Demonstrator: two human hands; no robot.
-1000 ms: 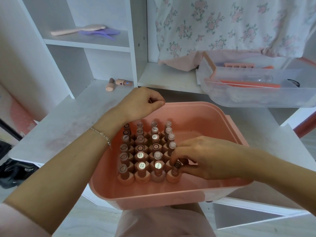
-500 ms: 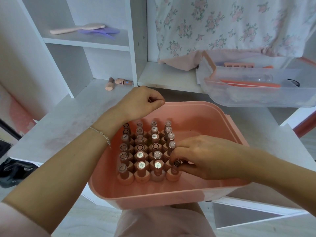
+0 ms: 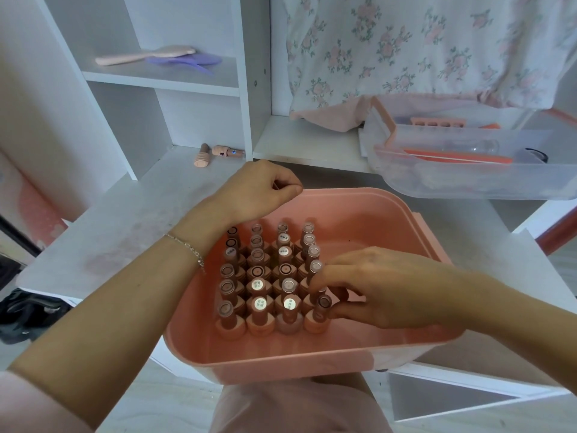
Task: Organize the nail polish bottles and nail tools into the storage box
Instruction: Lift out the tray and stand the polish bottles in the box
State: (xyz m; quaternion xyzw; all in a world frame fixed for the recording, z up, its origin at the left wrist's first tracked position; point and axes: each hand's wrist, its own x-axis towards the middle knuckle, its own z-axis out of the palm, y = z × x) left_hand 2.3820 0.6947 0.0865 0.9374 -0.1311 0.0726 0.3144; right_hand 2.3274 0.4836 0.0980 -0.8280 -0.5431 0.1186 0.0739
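Bottles fill box left; right fingers pinch corner bottle; left hand fisted at rim.

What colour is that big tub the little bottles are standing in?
The rounded plastic storage tub is salmon pink all over, shown clearest in the head view.

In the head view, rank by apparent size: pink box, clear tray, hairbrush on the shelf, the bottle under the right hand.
1. Pink box
2. Clear tray, partly cut off at the right edge
3. Hairbrush, farther off, so true size unsure
4. Bottle, pinched by the right hand
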